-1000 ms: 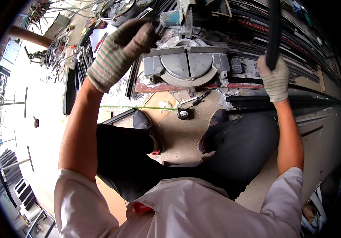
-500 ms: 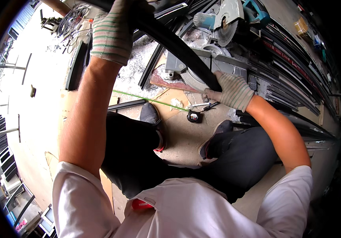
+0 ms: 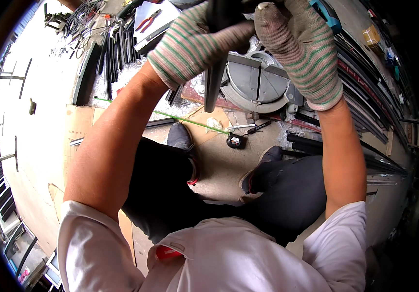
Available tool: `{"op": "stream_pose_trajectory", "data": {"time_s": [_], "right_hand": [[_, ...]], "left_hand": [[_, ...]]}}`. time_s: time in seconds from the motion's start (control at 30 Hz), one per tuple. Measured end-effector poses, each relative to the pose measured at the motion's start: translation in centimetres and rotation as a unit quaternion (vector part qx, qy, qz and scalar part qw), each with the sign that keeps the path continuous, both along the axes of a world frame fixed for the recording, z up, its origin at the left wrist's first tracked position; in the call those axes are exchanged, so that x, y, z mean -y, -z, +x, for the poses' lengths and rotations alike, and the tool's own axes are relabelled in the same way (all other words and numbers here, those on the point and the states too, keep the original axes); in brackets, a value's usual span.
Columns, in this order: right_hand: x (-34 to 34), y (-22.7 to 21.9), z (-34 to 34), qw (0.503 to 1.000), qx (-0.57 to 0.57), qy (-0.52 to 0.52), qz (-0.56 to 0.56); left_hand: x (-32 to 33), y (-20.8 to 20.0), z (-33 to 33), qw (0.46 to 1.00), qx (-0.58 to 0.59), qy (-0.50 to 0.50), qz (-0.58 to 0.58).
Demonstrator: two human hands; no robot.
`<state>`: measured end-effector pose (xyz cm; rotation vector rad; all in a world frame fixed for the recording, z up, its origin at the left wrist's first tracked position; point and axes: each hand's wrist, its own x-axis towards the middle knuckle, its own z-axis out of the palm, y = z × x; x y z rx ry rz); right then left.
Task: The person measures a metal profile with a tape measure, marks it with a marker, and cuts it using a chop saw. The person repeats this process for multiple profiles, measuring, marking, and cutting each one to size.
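Note:
My left hand (image 3: 190, 46), in a striped knit glove, is closed around a long black metal profile (image 3: 213, 87). The profile stands nearly end-on to me, its lower end hanging in front of the mitre saw's round grey base (image 3: 255, 85). To the right of the profile, my gloved right hand (image 3: 304, 56) is raised, thumb apart from the fingers, with nothing visible in it. Its fingertips run up to the picture's top edge. Both hands hide most of the saw's upper part. Below lies a black tape measure (image 3: 235, 140) with its green blade (image 3: 190, 120) drawn out leftward.
A black marker (image 3: 259, 127) lies near the tape measure. Red-handled pliers (image 3: 150, 21) rest on a white sheet at the upper left, above several short black offcuts (image 3: 117, 53). Long dark profiles (image 3: 365, 97) are stacked on the right. Cardboard (image 3: 79, 131) covers floor at left.
The profile has swung from a diagonal across both hands to nearly upright in the left hand. My right hand has let go of its end and risen; my left hand has moved right.

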<state>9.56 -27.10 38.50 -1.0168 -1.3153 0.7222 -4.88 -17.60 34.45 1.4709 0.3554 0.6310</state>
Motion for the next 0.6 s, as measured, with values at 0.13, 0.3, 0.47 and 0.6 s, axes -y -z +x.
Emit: {"op": "stream_pose_trajectory", "data": {"time_s": [0.13,0.3,0.47,0.6], "right_hand": [[0.4,-1.1,2.3,0.991,-0.066,-0.116,-0.030],[-0.4,0.5,3.2,0.993,0.041,-0.070,0.082],[1.1,-0.3,3.9,0.997,0.059,0.042,-0.025],[1.1,-0.7,5.8,0.993,0.083,0.088,0.009]], "left_hand": [[0.4,0.9,1.1,0.995,-0.031,0.052,0.076],[1.6,0.3,1.6,0.985,-0.083,0.095,0.117],[1.7,0.8,2.5,0.982,-0.110,0.078,0.135],[1.1,1.8,2.5,0.968,-0.179,0.050,0.171]]}}
